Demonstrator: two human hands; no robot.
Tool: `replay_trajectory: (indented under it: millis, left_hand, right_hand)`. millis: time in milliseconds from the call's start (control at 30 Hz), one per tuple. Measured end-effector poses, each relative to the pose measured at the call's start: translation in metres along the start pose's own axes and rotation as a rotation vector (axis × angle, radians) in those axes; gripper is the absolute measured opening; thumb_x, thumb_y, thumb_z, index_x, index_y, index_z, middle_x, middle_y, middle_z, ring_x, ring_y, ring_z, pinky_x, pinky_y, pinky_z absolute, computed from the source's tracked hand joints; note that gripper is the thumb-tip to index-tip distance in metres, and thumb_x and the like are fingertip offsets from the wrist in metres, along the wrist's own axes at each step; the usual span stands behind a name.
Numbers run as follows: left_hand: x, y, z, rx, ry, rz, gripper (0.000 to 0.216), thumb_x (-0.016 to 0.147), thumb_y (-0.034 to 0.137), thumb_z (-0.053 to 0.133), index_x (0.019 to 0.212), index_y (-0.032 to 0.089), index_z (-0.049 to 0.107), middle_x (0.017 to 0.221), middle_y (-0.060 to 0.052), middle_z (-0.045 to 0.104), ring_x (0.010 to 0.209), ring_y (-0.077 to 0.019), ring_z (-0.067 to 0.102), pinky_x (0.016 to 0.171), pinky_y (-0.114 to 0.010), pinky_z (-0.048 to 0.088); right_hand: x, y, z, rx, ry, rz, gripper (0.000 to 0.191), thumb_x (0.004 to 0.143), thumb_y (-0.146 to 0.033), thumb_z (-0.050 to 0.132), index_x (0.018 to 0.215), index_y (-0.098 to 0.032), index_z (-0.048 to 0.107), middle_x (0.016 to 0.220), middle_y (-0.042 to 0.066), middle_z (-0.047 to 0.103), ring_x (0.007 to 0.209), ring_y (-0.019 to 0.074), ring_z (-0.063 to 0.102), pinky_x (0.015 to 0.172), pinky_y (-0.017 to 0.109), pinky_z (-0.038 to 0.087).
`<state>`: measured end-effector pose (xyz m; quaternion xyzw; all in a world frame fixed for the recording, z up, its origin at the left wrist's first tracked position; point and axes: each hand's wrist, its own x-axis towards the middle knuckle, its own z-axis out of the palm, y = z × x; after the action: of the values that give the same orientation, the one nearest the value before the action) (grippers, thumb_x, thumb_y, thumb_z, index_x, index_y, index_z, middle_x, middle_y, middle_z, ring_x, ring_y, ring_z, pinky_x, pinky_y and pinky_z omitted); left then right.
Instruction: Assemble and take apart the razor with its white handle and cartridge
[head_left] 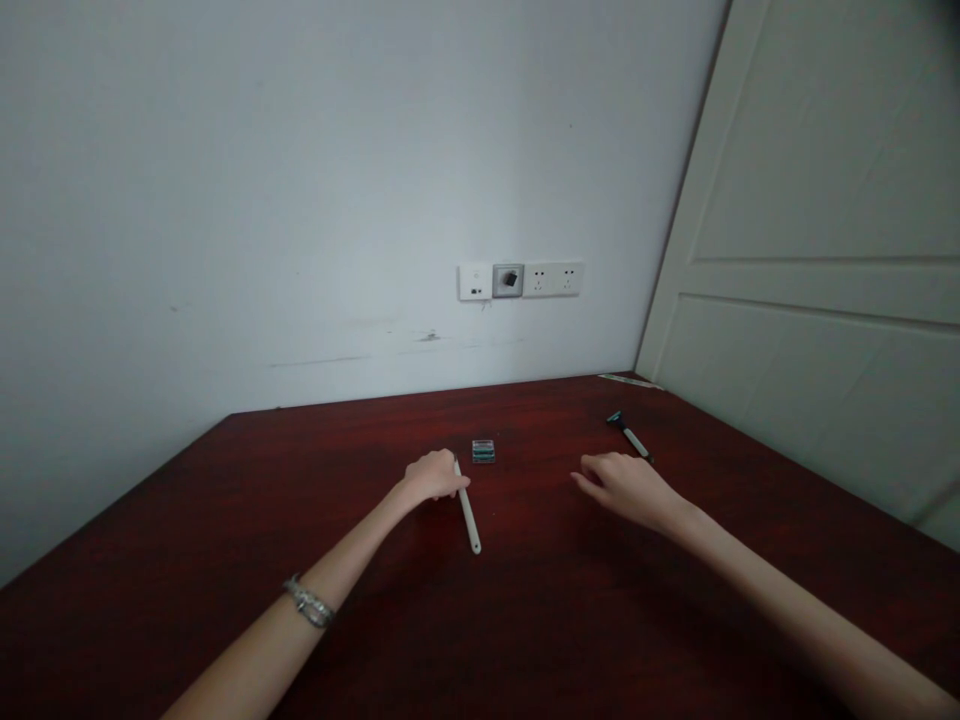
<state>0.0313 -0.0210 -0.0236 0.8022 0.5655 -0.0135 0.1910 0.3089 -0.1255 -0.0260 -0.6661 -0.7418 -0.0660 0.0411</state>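
My left hand (433, 474) is closed around a slim white handle (469, 518) with a small hole at its near end. The handle's dark far tip shows just past my fingers, though its kind is not clear. Just right of that hand, a small clear case (483, 452) with teal contents lies on the table. My right hand (613, 482) hovers low over the table, thumb apart from loosely bent fingers, nothing seen in it. Beyond it lies a razor (631, 436) with a dark head and a pale grip, apart from the hand.
The dark red wooden table (360, 430) meets a white wall (337, 200) at the back. Sockets (553, 279) with a black plug (511, 280) are set in that wall. A white panelled door (825, 220) borders the right side. A thin strip (630, 380) lies in the far right corner.
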Motion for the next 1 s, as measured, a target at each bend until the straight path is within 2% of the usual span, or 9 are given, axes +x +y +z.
replay_trajectory:
  millis: [133, 333, 467, 800, 1000]
  left_hand:
    - [0.008, -0.01, -0.009, -0.058, 0.011, 0.001, 0.033, 0.071, 0.04, 0.051, 0.053, 0.015, 0.061, 0.05, -0.003, 0.059, 0.047, -0.0127, 0.056, 0.054, -0.023, 0.044]
    - [0.018, -0.03, -0.027, -0.182, 0.131, -0.043, 0.034, 0.077, 0.035, 0.046, 0.065, 0.01, 0.065, 0.056, -0.005, 0.059, 0.041, -0.0081, 0.048, 0.043, -0.02, 0.038]
    - [0.02, -0.041, -0.031, -0.243, 0.153, -0.038, 0.035, 0.079, 0.034, 0.044, 0.067, 0.008, 0.065, 0.057, -0.004, 0.058, 0.039, -0.0067, 0.045, 0.039, -0.018, 0.034]
    - [0.026, -0.048, -0.033, -0.323, 0.206, -0.016, 0.032, 0.078, 0.032, 0.044, 0.062, 0.009, 0.061, 0.051, -0.002, 0.053, 0.037, -0.0069, 0.043, 0.036, -0.018, 0.029]
    - [0.028, -0.045, -0.033, -0.417, 0.229, 0.073, 0.03, 0.078, 0.033, 0.044, 0.066, 0.011, 0.06, 0.053, -0.002, 0.055, 0.04, -0.0085, 0.048, 0.036, -0.017, 0.03]
  right_hand:
    - [0.001, -0.042, -0.01, 0.099, -0.029, -0.064, 0.04, 0.088, -0.046, 0.034, 0.074, -0.018, 0.059, 0.076, 0.008, 0.065, 0.07, 0.0204, 0.063, 0.058, 0.026, 0.038]
    - [0.015, -0.115, -0.013, 0.138, -0.087, -0.149, 0.043, 0.086, -0.048, 0.035, 0.082, -0.016, 0.065, 0.083, 0.012, 0.067, 0.076, 0.0243, 0.065, 0.063, 0.031, 0.045]
    - [0.031, -0.142, -0.005, 0.122, -0.079, -0.143, 0.046, 0.086, -0.047, 0.036, 0.089, -0.013, 0.067, 0.089, 0.016, 0.067, 0.082, 0.0283, 0.065, 0.068, 0.036, 0.048]
    - [0.045, -0.161, 0.015, 0.155, -0.113, -0.132, 0.038, 0.082, -0.037, 0.042, 0.091, -0.012, 0.068, 0.09, 0.018, 0.068, 0.084, 0.029, 0.065, 0.07, 0.037, 0.049]
    - [0.037, -0.144, 0.009, 0.189, -0.098, -0.107, 0.037, 0.083, -0.035, 0.039, 0.085, -0.012, 0.068, 0.087, 0.017, 0.068, 0.082, 0.0277, 0.065, 0.068, 0.033, 0.047]
